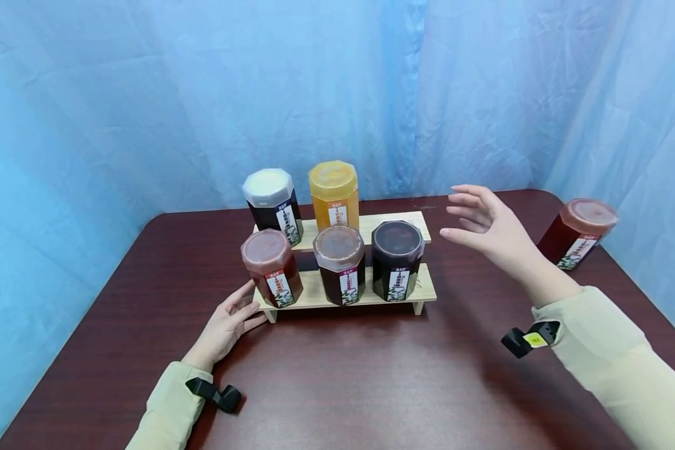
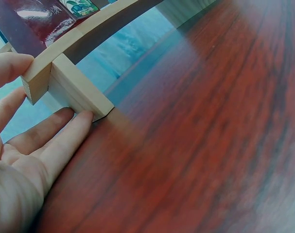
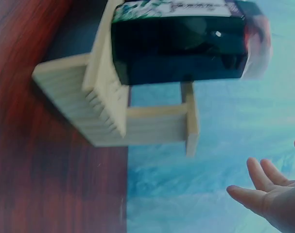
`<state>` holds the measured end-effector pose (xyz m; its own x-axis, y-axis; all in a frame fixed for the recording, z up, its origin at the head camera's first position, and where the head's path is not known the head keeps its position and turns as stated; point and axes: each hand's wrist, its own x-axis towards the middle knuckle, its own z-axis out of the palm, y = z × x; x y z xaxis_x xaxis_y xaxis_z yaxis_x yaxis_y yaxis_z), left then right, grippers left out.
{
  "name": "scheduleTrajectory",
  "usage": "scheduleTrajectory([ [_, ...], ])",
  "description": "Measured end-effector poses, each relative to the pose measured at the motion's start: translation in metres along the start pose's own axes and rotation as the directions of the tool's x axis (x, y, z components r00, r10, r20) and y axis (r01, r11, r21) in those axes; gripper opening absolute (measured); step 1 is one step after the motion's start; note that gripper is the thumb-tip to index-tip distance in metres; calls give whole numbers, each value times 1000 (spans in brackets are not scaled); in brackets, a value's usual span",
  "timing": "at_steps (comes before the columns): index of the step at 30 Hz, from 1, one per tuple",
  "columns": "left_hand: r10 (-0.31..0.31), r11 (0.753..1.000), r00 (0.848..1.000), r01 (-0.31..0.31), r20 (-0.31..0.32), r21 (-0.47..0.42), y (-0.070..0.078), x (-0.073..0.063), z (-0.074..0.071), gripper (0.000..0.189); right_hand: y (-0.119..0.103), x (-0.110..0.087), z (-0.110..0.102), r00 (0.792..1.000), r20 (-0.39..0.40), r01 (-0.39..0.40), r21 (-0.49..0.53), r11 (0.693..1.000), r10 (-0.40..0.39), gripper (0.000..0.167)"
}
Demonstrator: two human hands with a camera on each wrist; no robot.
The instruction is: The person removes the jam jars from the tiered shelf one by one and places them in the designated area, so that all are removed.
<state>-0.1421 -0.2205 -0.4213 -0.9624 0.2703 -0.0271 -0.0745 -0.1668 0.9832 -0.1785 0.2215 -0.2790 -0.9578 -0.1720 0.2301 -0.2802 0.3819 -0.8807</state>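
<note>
A two-step wooden rack (image 1: 390, 226) stands on the table, bearing labelled jars with faceted sides. My left hand (image 1: 225, 328) rests at the rack's left end, its fingertips touching the lower board's end and the leg (image 2: 79, 87). Directly above it sits a red jar (image 1: 272, 269) on the lower step. Beside that stand a dark jar with a brownish lid (image 1: 340, 269) and a dark purple jar (image 1: 397, 259). The upper step carries a dark jar with a whitish lid (image 1: 274, 203) and a yellow jar (image 1: 334, 194). My right hand (image 1: 480, 219) hovers right of the rack, fingers spread, holding nothing.
Another red jar (image 1: 578, 232) stands at the table's right side, partly behind my right forearm. Blue curtains (image 1: 337, 81) hang behind and at both sides of the dark reddish wooden table (image 1: 371, 375). Black wrist cameras (image 1: 219, 395) are strapped to both sleeves.
</note>
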Motion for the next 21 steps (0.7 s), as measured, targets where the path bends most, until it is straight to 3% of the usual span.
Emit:
scheduleTrajectory([
  [14, -1, 1000, 1000, 1, -6, 11, -1, -1, 0, 68, -50, 19, 35, 994, 107, 8, 148, 989, -24, 69],
  [21, -4, 1000, 1000, 4, -12, 17, -1, 0, 0, 69, -69, 34, 56, 992, 125, -7, 91, 996, -4, 78],
])
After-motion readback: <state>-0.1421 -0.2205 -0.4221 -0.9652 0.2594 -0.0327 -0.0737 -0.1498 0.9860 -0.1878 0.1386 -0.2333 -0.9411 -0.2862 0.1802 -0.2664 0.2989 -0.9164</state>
